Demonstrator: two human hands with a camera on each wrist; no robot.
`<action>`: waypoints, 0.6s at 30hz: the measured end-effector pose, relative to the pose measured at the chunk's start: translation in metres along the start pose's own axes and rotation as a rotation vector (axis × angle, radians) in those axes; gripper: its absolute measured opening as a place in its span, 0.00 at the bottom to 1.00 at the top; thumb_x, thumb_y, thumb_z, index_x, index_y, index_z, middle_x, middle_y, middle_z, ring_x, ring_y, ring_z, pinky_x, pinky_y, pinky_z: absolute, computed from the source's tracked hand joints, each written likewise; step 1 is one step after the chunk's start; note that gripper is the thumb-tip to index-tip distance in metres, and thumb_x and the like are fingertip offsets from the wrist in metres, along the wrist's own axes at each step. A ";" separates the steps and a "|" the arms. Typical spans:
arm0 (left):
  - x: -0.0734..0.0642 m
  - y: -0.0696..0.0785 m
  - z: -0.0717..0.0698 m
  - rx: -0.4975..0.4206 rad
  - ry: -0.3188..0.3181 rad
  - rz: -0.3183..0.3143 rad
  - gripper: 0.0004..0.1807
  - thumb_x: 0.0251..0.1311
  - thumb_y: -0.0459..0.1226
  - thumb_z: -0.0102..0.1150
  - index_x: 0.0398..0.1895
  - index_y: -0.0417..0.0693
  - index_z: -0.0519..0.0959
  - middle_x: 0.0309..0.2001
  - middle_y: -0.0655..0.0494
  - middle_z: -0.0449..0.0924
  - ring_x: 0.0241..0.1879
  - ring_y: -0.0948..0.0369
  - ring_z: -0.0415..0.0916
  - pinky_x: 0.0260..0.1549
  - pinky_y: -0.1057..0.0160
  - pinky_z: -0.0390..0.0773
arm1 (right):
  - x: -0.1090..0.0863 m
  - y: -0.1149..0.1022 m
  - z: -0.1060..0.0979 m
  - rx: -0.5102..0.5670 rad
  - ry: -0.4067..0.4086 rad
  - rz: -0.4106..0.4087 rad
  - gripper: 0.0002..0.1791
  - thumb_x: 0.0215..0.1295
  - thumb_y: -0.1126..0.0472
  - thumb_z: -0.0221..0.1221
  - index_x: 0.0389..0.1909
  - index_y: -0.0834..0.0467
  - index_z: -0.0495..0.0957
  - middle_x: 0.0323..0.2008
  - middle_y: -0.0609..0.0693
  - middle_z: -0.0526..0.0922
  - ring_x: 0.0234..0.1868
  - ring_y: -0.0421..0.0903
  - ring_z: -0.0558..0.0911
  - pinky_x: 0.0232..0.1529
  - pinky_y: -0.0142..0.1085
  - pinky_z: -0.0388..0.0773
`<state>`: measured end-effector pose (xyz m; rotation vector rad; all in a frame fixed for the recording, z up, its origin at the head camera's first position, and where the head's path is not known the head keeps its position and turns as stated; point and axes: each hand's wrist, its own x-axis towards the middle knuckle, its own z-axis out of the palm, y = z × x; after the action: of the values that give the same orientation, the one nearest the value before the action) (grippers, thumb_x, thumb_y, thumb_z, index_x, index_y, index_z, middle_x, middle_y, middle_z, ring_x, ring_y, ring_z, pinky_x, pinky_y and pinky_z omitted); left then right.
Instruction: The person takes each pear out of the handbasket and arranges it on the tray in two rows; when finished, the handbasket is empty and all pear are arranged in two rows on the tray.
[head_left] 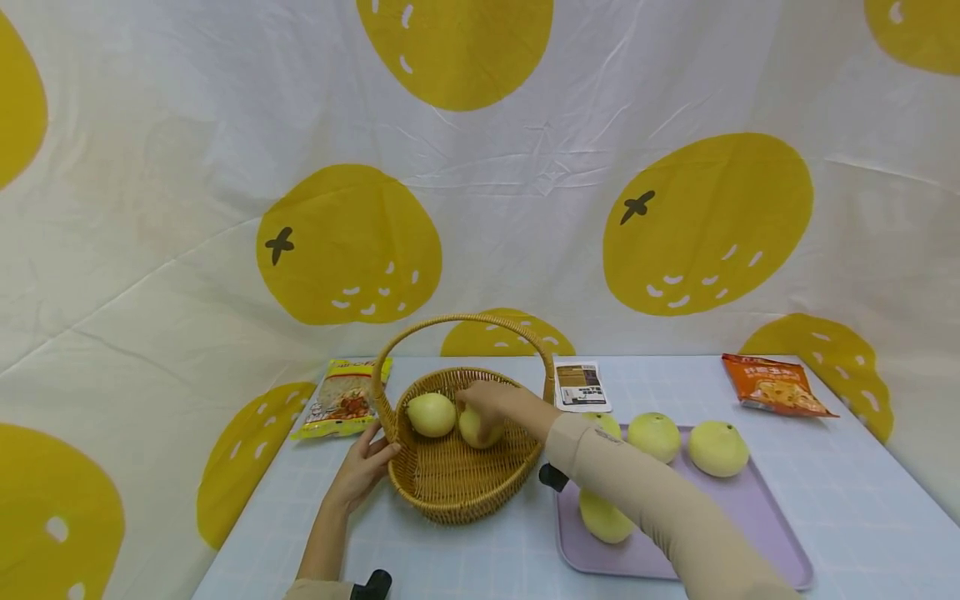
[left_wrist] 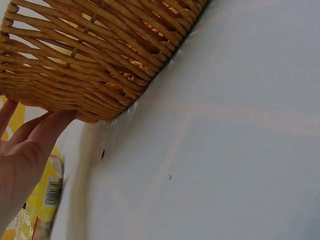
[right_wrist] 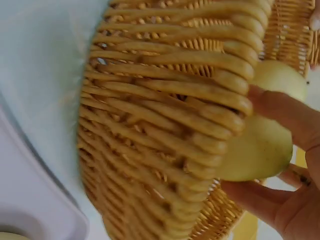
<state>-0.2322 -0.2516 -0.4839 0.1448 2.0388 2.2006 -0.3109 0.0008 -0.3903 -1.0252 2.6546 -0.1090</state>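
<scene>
A wicker basket [head_left: 450, 492] with a tall arched handle stands on the table, holding two pale yellow-green round fruits. My right hand [head_left: 486, 402] reaches inside it and grips one fruit [right_wrist: 255, 150] between thumb and fingers. The other fruit [head_left: 431, 415] lies just left of that hand. Against the basket's outer left side, near the foot of the handle, rests my left hand [head_left: 358, 473]; in the left wrist view its fingers [left_wrist: 52, 127] touch the woven wall, stretched out rather than wrapped round it.
To the right, a purple tray [head_left: 750, 517] carries several more of these fruits, partly hidden by my right sleeve. A yellow snack packet [head_left: 341, 404] lies behind my left hand. Farther back are a white packet [head_left: 581, 386] and an orange packet [head_left: 776, 386], before a fruit-patterned cloth.
</scene>
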 end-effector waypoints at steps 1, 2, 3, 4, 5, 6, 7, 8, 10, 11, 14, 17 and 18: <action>0.000 0.000 0.000 -0.007 0.003 -0.005 0.40 0.65 0.29 0.52 0.75 0.43 0.43 0.66 0.26 0.53 0.60 0.43 0.65 0.43 0.61 0.78 | -0.002 0.000 0.001 0.010 0.002 -0.009 0.32 0.44 0.56 0.74 0.53 0.52 0.74 0.49 0.49 0.76 0.51 0.46 0.74 0.48 0.37 0.74; 0.000 0.000 0.000 -0.006 0.004 -0.006 0.40 0.65 0.29 0.51 0.75 0.43 0.43 0.66 0.26 0.54 0.60 0.43 0.66 0.43 0.61 0.78 | -0.004 -0.001 0.002 0.017 0.008 -0.021 0.32 0.44 0.56 0.75 0.53 0.52 0.74 0.49 0.49 0.76 0.51 0.46 0.74 0.49 0.37 0.74; 0.000 0.000 0.000 -0.008 0.005 -0.009 0.39 0.65 0.29 0.51 0.75 0.43 0.43 0.66 0.27 0.53 0.60 0.43 0.65 0.43 0.62 0.78 | -0.007 -0.001 0.002 0.016 0.016 -0.034 0.32 0.44 0.56 0.75 0.52 0.52 0.75 0.49 0.49 0.76 0.51 0.46 0.74 0.49 0.37 0.73; 0.000 0.000 0.000 -0.010 0.006 -0.011 0.39 0.65 0.29 0.51 0.75 0.43 0.43 0.67 0.27 0.53 0.60 0.43 0.65 0.43 0.62 0.78 | -0.009 -0.001 0.003 0.018 0.023 -0.046 0.32 0.43 0.55 0.75 0.52 0.52 0.75 0.49 0.48 0.77 0.51 0.46 0.74 0.49 0.37 0.73; 0.000 0.000 0.000 -0.007 0.004 -0.010 0.39 0.65 0.29 0.51 0.75 0.43 0.42 0.67 0.27 0.53 0.60 0.43 0.65 0.43 0.62 0.78 | -0.011 -0.001 0.003 0.013 0.031 -0.062 0.31 0.43 0.55 0.75 0.51 0.52 0.75 0.47 0.48 0.77 0.51 0.45 0.74 0.50 0.36 0.73; 0.000 0.000 -0.001 -0.009 0.004 -0.011 0.39 0.65 0.29 0.50 0.75 0.43 0.42 0.67 0.27 0.53 0.60 0.42 0.64 0.43 0.62 0.78 | -0.013 -0.001 0.003 0.010 0.036 -0.078 0.31 0.43 0.55 0.75 0.51 0.53 0.76 0.46 0.48 0.78 0.50 0.45 0.74 0.49 0.36 0.73; 0.000 0.000 -0.001 -0.008 0.001 -0.010 0.39 0.65 0.28 0.50 0.75 0.44 0.42 0.67 0.27 0.53 0.61 0.42 0.64 0.44 0.62 0.78 | -0.014 -0.001 0.003 0.008 0.039 -0.090 0.31 0.43 0.55 0.75 0.51 0.53 0.76 0.45 0.47 0.78 0.49 0.45 0.74 0.49 0.35 0.73; 0.000 0.001 -0.001 -0.007 0.001 -0.011 0.40 0.65 0.29 0.50 0.75 0.44 0.42 0.67 0.28 0.53 0.61 0.42 0.64 0.44 0.62 0.78 | -0.016 -0.001 0.003 0.002 0.038 -0.101 0.31 0.43 0.55 0.75 0.51 0.53 0.76 0.44 0.47 0.78 0.49 0.44 0.75 0.48 0.35 0.72; 0.000 0.001 0.000 -0.009 0.002 -0.014 0.40 0.65 0.28 0.50 0.75 0.45 0.42 0.67 0.28 0.52 0.61 0.43 0.64 0.44 0.62 0.78 | -0.018 -0.001 0.003 -0.012 0.028 -0.109 0.31 0.43 0.54 0.75 0.51 0.53 0.76 0.44 0.47 0.78 0.48 0.44 0.75 0.48 0.35 0.73; 0.000 0.001 0.000 -0.009 0.003 -0.014 0.40 0.65 0.28 0.50 0.75 0.45 0.42 0.67 0.28 0.52 0.61 0.43 0.64 0.43 0.62 0.78 | -0.018 -0.002 0.003 -0.019 0.021 -0.112 0.31 0.43 0.54 0.74 0.51 0.53 0.76 0.44 0.46 0.78 0.47 0.44 0.75 0.47 0.35 0.73; 0.000 0.001 0.000 -0.013 0.007 -0.019 0.40 0.65 0.28 0.50 0.75 0.45 0.42 0.67 0.28 0.52 0.61 0.43 0.65 0.43 0.62 0.78 | -0.021 -0.002 0.003 -0.045 0.004 -0.120 0.31 0.43 0.54 0.74 0.51 0.51 0.75 0.45 0.46 0.78 0.47 0.43 0.75 0.46 0.36 0.74; 0.000 -0.001 0.000 -0.007 0.002 -0.012 0.40 0.65 0.29 0.50 0.75 0.44 0.42 0.67 0.28 0.52 0.61 0.44 0.65 0.43 0.62 0.78 | -0.026 -0.002 0.001 -0.057 0.009 -0.149 0.31 0.42 0.54 0.74 0.51 0.51 0.75 0.43 0.46 0.78 0.45 0.43 0.75 0.44 0.35 0.74; 0.000 -0.001 0.000 0.001 0.001 -0.008 0.40 0.65 0.29 0.51 0.75 0.44 0.42 0.67 0.27 0.52 0.60 0.44 0.65 0.43 0.62 0.78 | -0.029 -0.003 -0.001 -0.056 0.010 -0.159 0.31 0.42 0.54 0.74 0.51 0.52 0.75 0.43 0.46 0.78 0.45 0.43 0.75 0.44 0.35 0.74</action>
<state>-0.2324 -0.2518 -0.4852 0.1362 2.0368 2.1958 -0.2894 0.0178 -0.3819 -1.2560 2.5954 -0.0740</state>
